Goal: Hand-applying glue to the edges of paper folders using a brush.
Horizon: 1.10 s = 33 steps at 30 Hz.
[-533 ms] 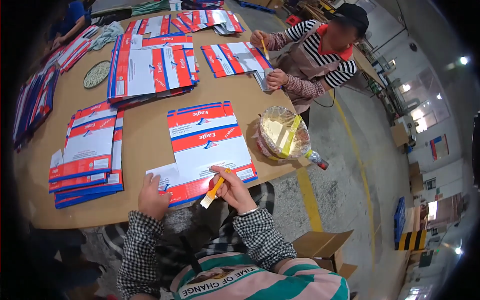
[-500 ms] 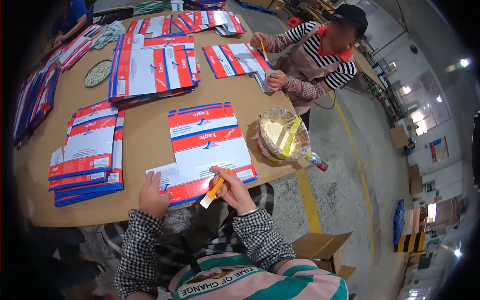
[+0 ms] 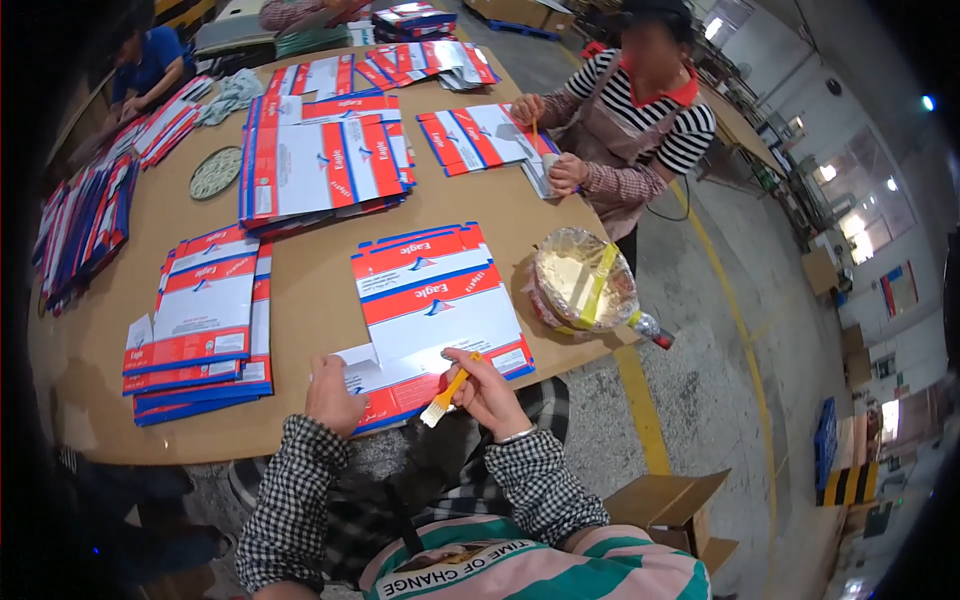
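Observation:
A flat carton [image 3: 435,325] in red, white and blue lies on the table right before me, with a small white flap at its near left corner. My left hand [image 3: 335,397] grips that corner, its fingers along the flap and the thumb by the near edge. Over the near edge, my right hand [image 3: 490,393] is closed round a yellow-handled brush [image 3: 447,397]. The brush's pale bristles point down and left, just off the carton's edge. How the fingertips meet the cardboard at the left is partly hidden.
Flat cartons [image 3: 200,325] are stacked at the left, and a larger stack [image 3: 320,165] lies farther back. A plastic-lined tub [image 3: 580,280] of cream-coloured paste stands at the table's right edge. Across from it, a co-worker [image 3: 630,120] handles a carton. An open box [image 3: 665,500] sits low right.
The whole view has shifted, so the table and cartons appear farther right and lower. Both hands keep nearly the same grip and place at the carton; the brush stays in my right hand.

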Each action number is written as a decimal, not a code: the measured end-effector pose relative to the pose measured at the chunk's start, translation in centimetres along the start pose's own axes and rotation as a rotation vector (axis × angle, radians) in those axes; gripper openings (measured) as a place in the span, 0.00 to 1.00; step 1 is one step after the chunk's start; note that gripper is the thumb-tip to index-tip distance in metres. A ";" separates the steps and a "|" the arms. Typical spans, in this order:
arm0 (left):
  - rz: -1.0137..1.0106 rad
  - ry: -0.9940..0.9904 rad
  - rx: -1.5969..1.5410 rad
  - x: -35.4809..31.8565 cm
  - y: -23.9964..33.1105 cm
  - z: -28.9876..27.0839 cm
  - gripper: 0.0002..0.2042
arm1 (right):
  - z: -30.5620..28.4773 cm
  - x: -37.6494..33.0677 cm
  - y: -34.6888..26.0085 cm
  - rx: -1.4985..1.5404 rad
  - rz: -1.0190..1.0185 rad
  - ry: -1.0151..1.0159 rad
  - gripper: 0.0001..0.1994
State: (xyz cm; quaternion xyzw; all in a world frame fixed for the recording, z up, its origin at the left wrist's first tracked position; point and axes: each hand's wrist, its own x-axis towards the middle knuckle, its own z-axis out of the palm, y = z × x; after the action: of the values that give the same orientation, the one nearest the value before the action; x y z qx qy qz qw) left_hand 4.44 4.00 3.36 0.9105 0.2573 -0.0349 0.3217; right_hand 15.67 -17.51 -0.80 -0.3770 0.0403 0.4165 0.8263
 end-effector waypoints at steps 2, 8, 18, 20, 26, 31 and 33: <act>0.008 0.055 -0.065 0.1 -0.6 0.3 0.20 | 0.4 -0.4 0.0 -0.022 0.029 -0.004 0.16; 0.017 0.207 -0.206 1.2 -1.6 1.2 0.16 | 0.4 -0.2 0.3 0.001 -0.004 -0.045 0.16; 0.027 0.251 -0.275 2.3 -2.1 3.1 0.14 | 0.5 -0.3 0.2 -0.007 -0.027 -0.049 0.18; 0.025 0.332 -0.312 2.1 -1.5 3.3 0.13 | 0.6 -0.3 0.2 0.014 -0.037 -0.026 0.18; 0.039 0.216 -0.289 3.2 -1.9 2.3 0.13 | 0.5 -0.4 -0.3 -0.005 -0.026 -0.061 0.18; -0.109 -0.128 -0.315 5.2 -2.5 0.3 0.14 | 0.8 0.0 -0.4 -0.004 -0.016 -0.058 0.17; -0.183 -0.212 -0.389 5.3 -0.2 -1.7 0.16 | 0.7 0.0 -0.6 -0.011 -0.022 -0.060 0.17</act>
State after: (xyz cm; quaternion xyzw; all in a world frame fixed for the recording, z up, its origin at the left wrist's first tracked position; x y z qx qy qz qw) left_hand 8.81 7.49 3.35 0.7955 0.3055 -0.1093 0.5117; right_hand 15.89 -17.29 0.00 -0.3693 0.0093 0.4188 0.8295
